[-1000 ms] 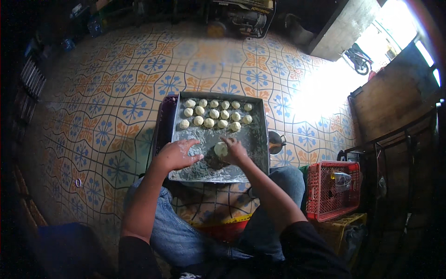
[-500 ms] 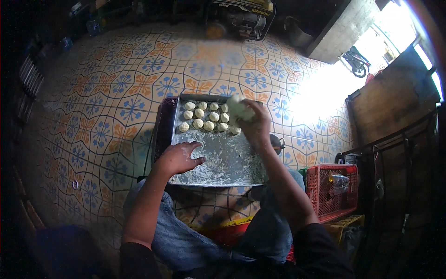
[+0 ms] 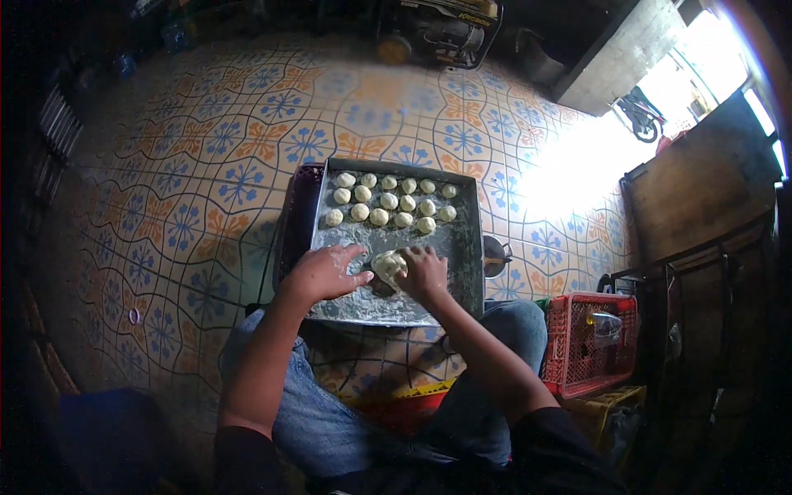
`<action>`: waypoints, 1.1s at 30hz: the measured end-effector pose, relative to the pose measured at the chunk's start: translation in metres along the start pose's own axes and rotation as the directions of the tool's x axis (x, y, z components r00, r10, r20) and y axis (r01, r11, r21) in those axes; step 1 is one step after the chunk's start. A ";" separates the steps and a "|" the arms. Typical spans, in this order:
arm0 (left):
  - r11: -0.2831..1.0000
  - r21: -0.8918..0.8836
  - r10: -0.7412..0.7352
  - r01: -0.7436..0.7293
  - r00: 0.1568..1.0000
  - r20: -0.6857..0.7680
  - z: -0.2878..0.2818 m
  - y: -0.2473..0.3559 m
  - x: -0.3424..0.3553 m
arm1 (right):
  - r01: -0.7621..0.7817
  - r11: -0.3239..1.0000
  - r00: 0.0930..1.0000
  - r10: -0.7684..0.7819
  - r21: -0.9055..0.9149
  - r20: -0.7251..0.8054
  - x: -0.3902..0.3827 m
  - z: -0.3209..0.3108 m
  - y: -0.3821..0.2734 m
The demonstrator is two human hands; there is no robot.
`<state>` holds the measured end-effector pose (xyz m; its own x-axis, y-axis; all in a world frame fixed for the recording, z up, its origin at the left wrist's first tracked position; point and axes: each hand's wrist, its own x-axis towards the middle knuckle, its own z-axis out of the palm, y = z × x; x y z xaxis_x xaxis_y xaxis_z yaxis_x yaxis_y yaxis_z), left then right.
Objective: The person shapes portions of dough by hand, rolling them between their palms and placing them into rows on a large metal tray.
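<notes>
A shallow metal tray (image 3: pixel 462 243), dusted with flour, rests in front of my knees. Small pale dough balls (image 3: pixel 388 200) sit in rows across its far half. In the near half lies a larger, uneven lump of dough (image 3: pixel 388 266). My right hand (image 3: pixel 424 274) grips this lump from its right side with bent fingers. Just left of the lump, my left hand (image 3: pixel 328 272) hovers low over the floured metal, floury fingers spread, thumb close to the dough and holding nothing.
Under the tray's left side shows a dark purple crate (image 3: pixel 299 210). A round metal vessel (image 3: pixel 496 256) stands right of the tray. Farther right are a red plastic crate (image 3: pixel 569 342) with a clear bottle and a yellow crate (image 3: pixel 587 417). A generator (image 3: pixel 450 33) stands at the far end.
My right hand, blurred over the far right of the tray with the dough earlier, has come down to the near middle. The dough lump now rests there, and the far-right balls are uncovered.
</notes>
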<state>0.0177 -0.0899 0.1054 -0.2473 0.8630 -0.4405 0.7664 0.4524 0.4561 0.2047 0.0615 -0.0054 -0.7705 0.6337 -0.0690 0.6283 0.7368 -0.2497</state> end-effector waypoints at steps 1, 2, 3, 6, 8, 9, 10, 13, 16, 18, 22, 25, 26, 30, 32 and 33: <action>1.000 0.004 0.007 -0.007 1.000 -0.004 -0.002 -0.001 0.000 | -0.004 1.000 1.000 0.004 -0.002 -0.008 0.005 0.001 0.001; 1.000 0.011 0.002 -0.002 1.000 -0.013 -0.001 -0.003 -0.002 | 0.047 0.999 0.998 -0.047 0.017 0.038 0.011 0.007 0.001; 1.000 0.018 -0.007 0.007 1.000 -0.023 -0.001 -0.006 -0.005 | 0.099 0.994 0.991 -0.102 0.040 0.084 0.018 0.013 -0.002; 1.000 -0.009 0.028 -0.028 1.000 0.002 0.004 0.007 0.019 | 0.165 0.986 0.986 -0.165 -0.010 0.022 0.015 0.078 0.045; 1.000 -0.017 -0.006 0.006 1.000 0.013 -0.004 0.005 0.010 | 0.183 0.983 0.983 -0.183 0.029 -0.021 0.016 0.088 0.027; 0.999 -0.030 -0.016 0.016 1.000 0.026 -0.009 0.006 0.008 | 0.112 0.992 0.994 -0.113 0.049 0.006 0.021 0.090 0.022; 1.000 -0.011 -0.027 0.027 0.999 0.026 -0.011 0.004 0.005 | 0.034 0.997 0.998 -0.037 0.070 0.042 0.021 0.092 0.016; 0.998 -0.019 0.057 -0.058 0.998 -0.026 -0.005 0.021 0.025 | -0.175 0.929 0.978 0.128 0.325 0.162 0.048 0.081 0.081; 1.000 0.003 -0.027 0.027 0.999 -0.032 -0.001 -0.013 0.007 | -0.267 0.747 0.955 0.289 0.609 0.065 0.065 0.016 0.026; 1.000 -0.002 0.005 -0.005 1.000 -0.018 -0.005 0.004 0.012 | -0.118 0.580 0.918 0.373 0.806 -0.134 0.078 -0.027 0.053; 0.999 0.032 -0.028 0.027 0.999 0.030 -0.015 0.008 -0.002 | 0.266 0.598 0.800 0.300 0.756 -0.519 0.060 -0.124 0.007; 0.998 0.061 -0.014 0.014 1.000 0.000 -0.010 0.006 0.001 | 0.314 0.912 0.534 0.061 0.264 -0.844 0.032 -0.124 -0.002; 0.998 0.061 0.006 -0.006 1.000 0.003 -0.007 0.010 0.008 | 0.292 0.953 0.493 -0.082 0.076 -0.866 0.022 -0.084 0.015; 0.999 0.027 0.037 -0.038 0.999 0.006 -0.002 0.009 0.014 | 0.057 0.990 0.985 -0.035 -0.128 0.169 -0.066 0.020 0.057; 1.000 -0.007 0.026 -0.026 1.000 -0.007 -0.001 0.011 0.013 | -0.219 0.976 0.913 0.210 -0.014 0.349 -0.072 0.026 0.076; 1.000 0.012 -0.006 0.006 1.000 -0.012 -0.004 0.005 0.005 | -0.215 0.956 0.973 0.191 0.198 0.130 -0.072 0.011 0.063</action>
<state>0.0176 -0.0826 0.1088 -0.2587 0.8628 -0.4343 0.7720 0.4549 0.4440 0.2985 0.0596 -0.0268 -0.6433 0.7267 -0.2408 0.7450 0.5219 -0.4154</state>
